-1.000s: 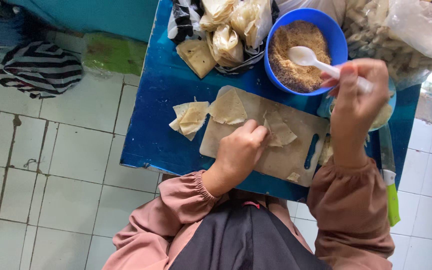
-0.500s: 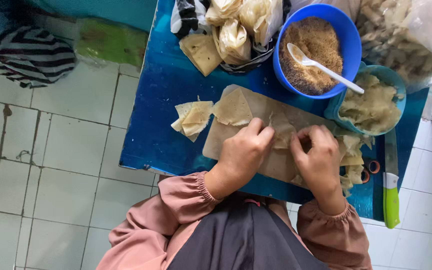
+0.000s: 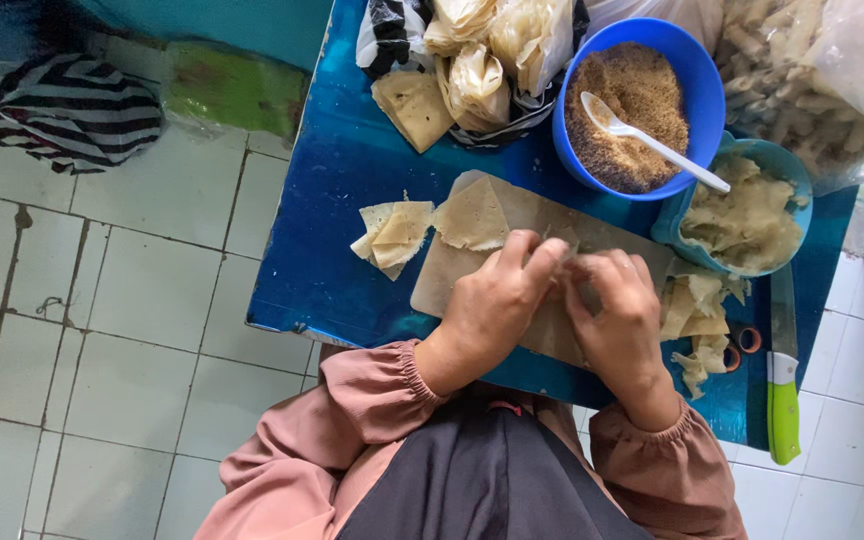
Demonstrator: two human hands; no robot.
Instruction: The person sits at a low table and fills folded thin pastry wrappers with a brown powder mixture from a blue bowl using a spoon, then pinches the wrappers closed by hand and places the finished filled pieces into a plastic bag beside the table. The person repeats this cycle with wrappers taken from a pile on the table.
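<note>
pale thin pastry wrapper (image 3: 564, 262) on tan wooden cutting board (image 3: 442, 285): left hand (image 3: 492, 305) and right hand (image 3: 617, 315) pinch it closed between fingertips

Both hands, left (image 3: 487, 305) beside right (image 3: 620, 318), rest on the cutting board (image 3: 452, 275) on the tabletop (image 3: 342, 200); a wrapper stack (image 3: 394, 235) lies left of the board; behind it a bowl (image 3: 697, 75) holds a spoon (image 3: 652, 143); a knife (image 3: 782, 390) lies at the right.

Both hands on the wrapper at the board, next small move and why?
Probably finish folding and pinching it shut: the left hand and right hand meet fingertip to fingertip over a wrapper on the cutting board, and the spoon rests in the blue bowl.
</note>
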